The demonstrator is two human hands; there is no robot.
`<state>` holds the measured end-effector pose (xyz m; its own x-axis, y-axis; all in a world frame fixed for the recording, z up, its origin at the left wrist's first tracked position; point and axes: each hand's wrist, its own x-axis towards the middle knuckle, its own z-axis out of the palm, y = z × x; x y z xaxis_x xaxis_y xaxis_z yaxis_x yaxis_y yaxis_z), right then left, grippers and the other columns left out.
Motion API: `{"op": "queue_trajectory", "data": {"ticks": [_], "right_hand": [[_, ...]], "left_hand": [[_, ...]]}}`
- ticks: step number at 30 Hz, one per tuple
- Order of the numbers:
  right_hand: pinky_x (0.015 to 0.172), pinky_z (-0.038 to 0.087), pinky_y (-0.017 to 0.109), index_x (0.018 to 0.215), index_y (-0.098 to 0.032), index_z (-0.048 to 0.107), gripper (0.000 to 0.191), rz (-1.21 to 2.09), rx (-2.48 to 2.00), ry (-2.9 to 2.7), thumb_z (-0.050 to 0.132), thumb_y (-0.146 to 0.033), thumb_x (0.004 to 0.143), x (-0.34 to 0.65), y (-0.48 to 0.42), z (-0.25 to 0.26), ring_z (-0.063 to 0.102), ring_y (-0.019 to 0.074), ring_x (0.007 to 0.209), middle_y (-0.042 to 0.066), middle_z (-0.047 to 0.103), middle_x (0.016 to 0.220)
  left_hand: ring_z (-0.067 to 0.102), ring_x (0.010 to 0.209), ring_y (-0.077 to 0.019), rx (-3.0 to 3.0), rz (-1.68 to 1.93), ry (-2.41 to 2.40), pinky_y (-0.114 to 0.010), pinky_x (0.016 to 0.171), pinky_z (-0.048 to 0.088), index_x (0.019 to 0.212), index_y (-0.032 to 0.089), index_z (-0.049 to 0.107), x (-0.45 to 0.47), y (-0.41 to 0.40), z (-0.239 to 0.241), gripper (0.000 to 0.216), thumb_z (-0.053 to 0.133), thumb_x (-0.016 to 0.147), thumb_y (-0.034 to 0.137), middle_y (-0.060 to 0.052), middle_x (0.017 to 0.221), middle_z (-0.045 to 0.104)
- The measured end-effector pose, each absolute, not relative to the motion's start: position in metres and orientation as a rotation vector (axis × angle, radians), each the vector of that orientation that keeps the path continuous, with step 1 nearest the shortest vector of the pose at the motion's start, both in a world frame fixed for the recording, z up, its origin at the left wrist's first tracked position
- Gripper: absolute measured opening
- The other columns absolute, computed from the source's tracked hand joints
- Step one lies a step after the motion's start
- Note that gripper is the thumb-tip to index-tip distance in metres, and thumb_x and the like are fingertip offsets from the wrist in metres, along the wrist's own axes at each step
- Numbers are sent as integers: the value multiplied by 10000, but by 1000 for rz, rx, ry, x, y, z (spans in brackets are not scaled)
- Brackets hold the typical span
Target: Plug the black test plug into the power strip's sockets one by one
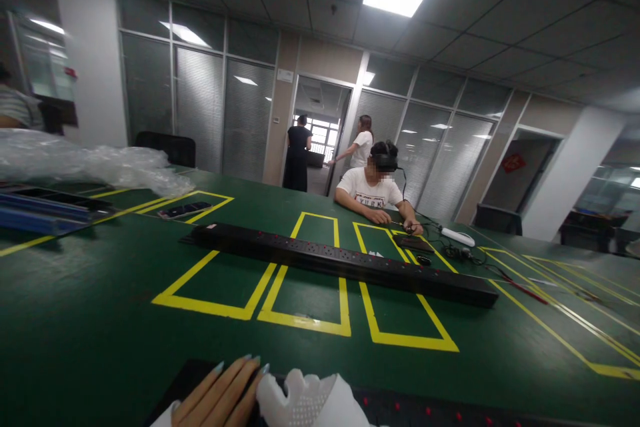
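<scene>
At the bottom edge, my left hand (220,393) is bare, with light blue nails. Its fingers are stretched out side by side over the end of a dark strip (180,380). Touching its fingertips is a white glove (305,400) with small dots, bunched and creased, where my right hand would be. Whether my right hand fills it, and how those fingers lie, I cannot make out. Under and right of the glove, a long black power strip (415,407) with red marks runs along the table edge, partly cut off by the frame.
Another long black power strip (340,262) lies across the green table (100,327), over yellow taped outlines. Clear plastic wrap (100,160) and blue-edged trays (50,210) are at left. Opposite sits a person (373,187) in a headset, near cables and a white power strip (457,237).
</scene>
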<state>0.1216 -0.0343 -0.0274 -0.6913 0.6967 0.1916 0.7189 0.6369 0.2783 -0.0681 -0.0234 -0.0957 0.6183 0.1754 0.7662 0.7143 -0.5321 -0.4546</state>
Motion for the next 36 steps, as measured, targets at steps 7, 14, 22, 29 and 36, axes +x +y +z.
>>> {"op": "queue_trajectory", "data": {"ticks": [7, 14, 22, 29, 36], "right_hand": [[404, 471, 284, 935, -276, 460, 203, -406, -1340, -2805, 540, -262, 748, 113, -23, -29, 633, 225, 448, -29, 639, 691], [359, 343, 185, 983, -232, 471, 230, -412, -1078, -2742, 473, -402, 828, 131, -14, -11, 605, 161, 445, -8, 634, 687], [539, 472, 213, 1041, -166, 535, 242, -162, -1040, -2726, 434, -358, 932, 137, -25, 14, 575, 90, 598, 7, 614, 801], [658, 517, 273, 1073, -128, 552, 285, 75, -1020, -2734, 503, -356, 908, 136, -25, 17, 589, 113, 757, 43, 593, 950], [675, 516, 282, 1071, -130, 553, 280, 163, -1009, -2724, 504, -352, 907, 134, -23, 22, 588, 118, 777, 46, 591, 964]], "left_hand": [[589, 1074, -205, -2028, -910, -631, -333, 928, 388, 1060, 161, 603, -67, -18, -101, 309, 329, 949, 252, -93, 1029, 704], [592, 1073, -227, -2078, -835, -744, -360, 920, 404, 1092, 146, 588, -62, -11, -99, 388, 283, 944, 334, -116, 1087, 680], [591, 1074, -219, -2078, -827, -746, -364, 915, 397, 1107, 162, 587, -64, -2, -108, 349, 289, 926, 173, -100, 1104, 675], [607, 1040, -201, -2044, -845, -742, -328, 852, 414, 1044, 173, 612, -62, -3, -102, 362, 270, 954, 251, -91, 1059, 694], [588, 1078, -194, -2077, -855, -773, -313, 887, 398, 1078, 174, 597, -63, -3, -104, 354, 285, 913, 147, -88, 1088, 682]]}}
